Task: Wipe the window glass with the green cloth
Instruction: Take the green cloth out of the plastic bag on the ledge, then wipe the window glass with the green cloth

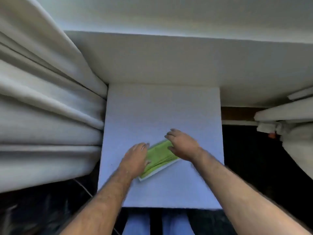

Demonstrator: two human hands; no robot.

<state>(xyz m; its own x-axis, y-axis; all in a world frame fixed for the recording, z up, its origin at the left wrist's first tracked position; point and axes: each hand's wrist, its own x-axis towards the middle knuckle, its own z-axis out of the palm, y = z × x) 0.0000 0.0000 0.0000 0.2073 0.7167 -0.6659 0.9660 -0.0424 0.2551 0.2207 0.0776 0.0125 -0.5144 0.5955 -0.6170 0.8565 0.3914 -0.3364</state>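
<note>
Two hands bracket the cloth [159, 156], one at each end, which looks like the start of picking it up or shaking it open before any wiping. The left hand [135, 160] lies palm down on the cloth's near-left end with fingers loosely spread, pinching nothing that shows. The right hand [183, 146] arches over the far-right end, fingers curled down as if to grip; whether they have closed on fabric I cannot tell, since motion blurs them. Between the hands the green cloth sits folded, apparently on a thin white backing or wrapper, flat on a pale table [162, 112] that puts it within easy reach of both arms. Left of the hands hang curtain [47, 99] folds, drawn aside. Beyond the fingertips runs a white sill [169, 58], and past it a bright strip [169, 14], probably the window; the glass is untouched, so the task seems barely begun.
</note>
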